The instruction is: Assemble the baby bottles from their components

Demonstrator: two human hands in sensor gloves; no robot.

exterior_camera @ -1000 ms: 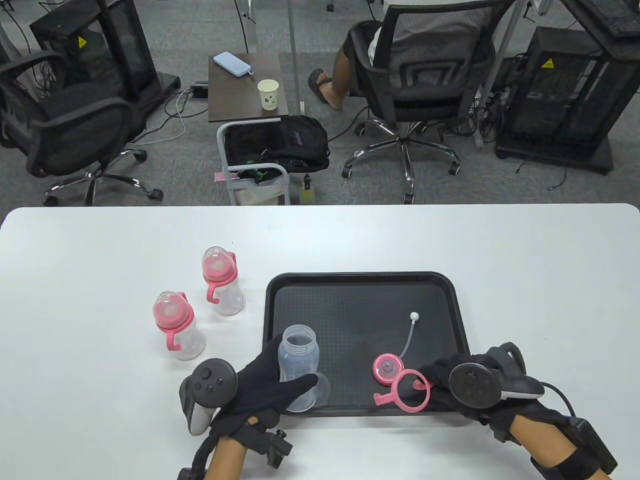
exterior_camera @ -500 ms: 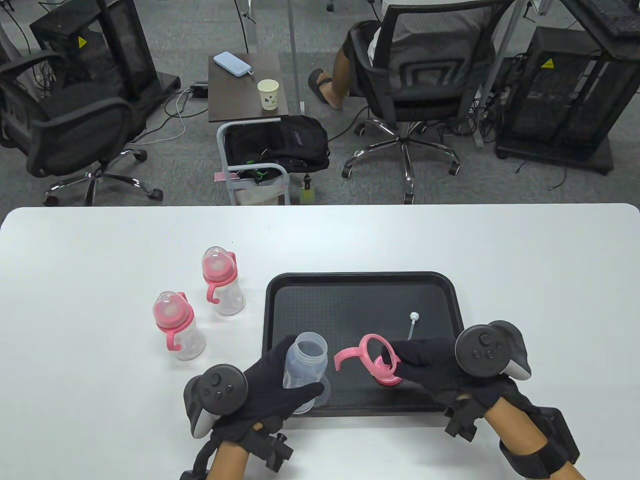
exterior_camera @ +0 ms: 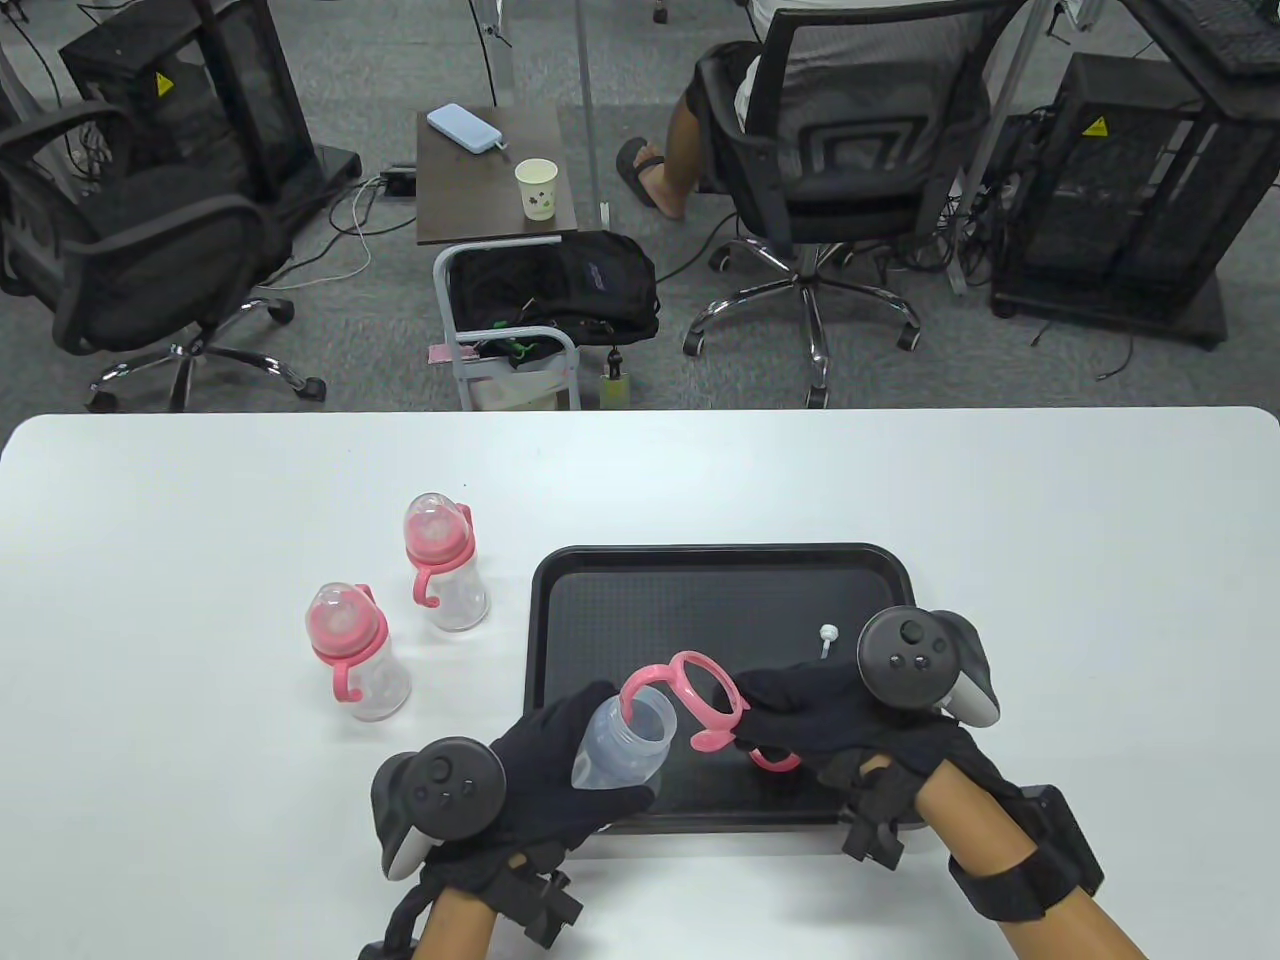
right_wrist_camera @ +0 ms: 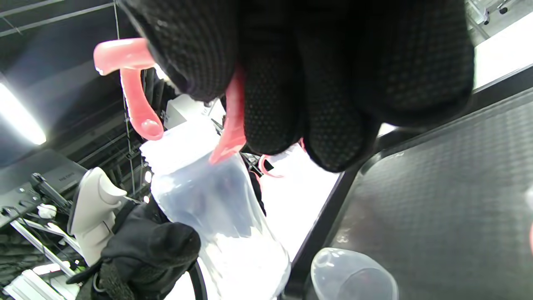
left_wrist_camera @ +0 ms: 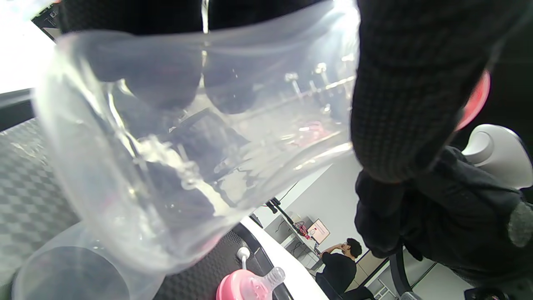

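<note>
My left hand (exterior_camera: 560,770) grips a clear bottle body (exterior_camera: 625,742), tilted with its open neck toward the right; it also shows in the right wrist view (right_wrist_camera: 216,212). My right hand (exterior_camera: 800,715) pinches a pink handle ring (exterior_camera: 700,690) at the bottle's mouth, one handle touching the rim. The ring shows in the right wrist view (right_wrist_camera: 137,100). A pink nipple collar (left_wrist_camera: 245,285) lies on the black tray (exterior_camera: 720,590), mostly hidden under my right hand in the table view. A white straw (exterior_camera: 827,640) lies on the tray. A clear cap (right_wrist_camera: 354,275) lies on the tray near the bottle.
Two assembled bottles with pink collars and clear caps stand on the white table left of the tray, one nearer (exterior_camera: 355,650) and one farther (exterior_camera: 445,565). Chairs, a small side table and a seated person are beyond the table's far edge.
My right hand lifted the pink handle ring off the tray and carried it left to the bottle's mouth. My left hand tilted the bottle toward the right.
</note>
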